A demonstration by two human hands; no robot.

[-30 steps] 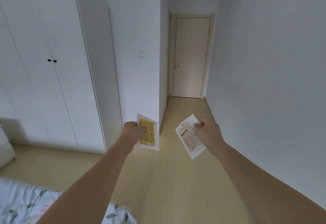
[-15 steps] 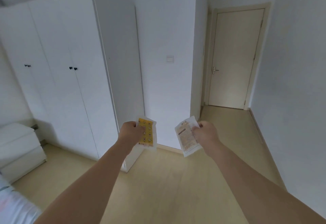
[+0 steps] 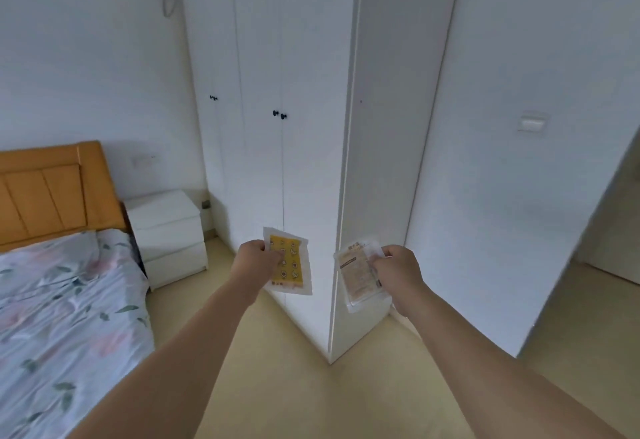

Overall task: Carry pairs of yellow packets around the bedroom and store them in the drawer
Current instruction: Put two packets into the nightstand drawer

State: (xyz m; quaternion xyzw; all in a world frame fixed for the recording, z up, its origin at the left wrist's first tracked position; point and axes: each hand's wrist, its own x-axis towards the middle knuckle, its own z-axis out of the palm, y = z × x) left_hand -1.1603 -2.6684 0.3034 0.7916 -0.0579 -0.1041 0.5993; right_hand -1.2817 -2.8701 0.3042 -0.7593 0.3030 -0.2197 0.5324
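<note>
My left hand [image 3: 258, 264] pinches a yellow packet [image 3: 291, 264] with small printed pictures by its left edge, held upright in front of me. My right hand [image 3: 398, 270] grips a second packet [image 3: 356, 272], its pale printed side facing me, by its right edge. Both arms are stretched forward at about the same height, the packets apart. A white bedside cabinet with drawers [image 3: 169, 236] stands at the left, beyond the bed, its drawers closed.
A tall white wardrobe [image 3: 277, 127] with black knobs stands right ahead, its corner facing me. A bed with a floral sheet [image 3: 59, 317] and an orange headboard [image 3: 52, 196] fills the left. A wall with a light switch [image 3: 530, 123] is on the right. Wooden floor lies below.
The view has swung left: the door and hallway have left the frame, the wardrobe is now centred, and the bed, headboard and bedside cabinet have come into sight. Both hands hold their packets as before.
</note>
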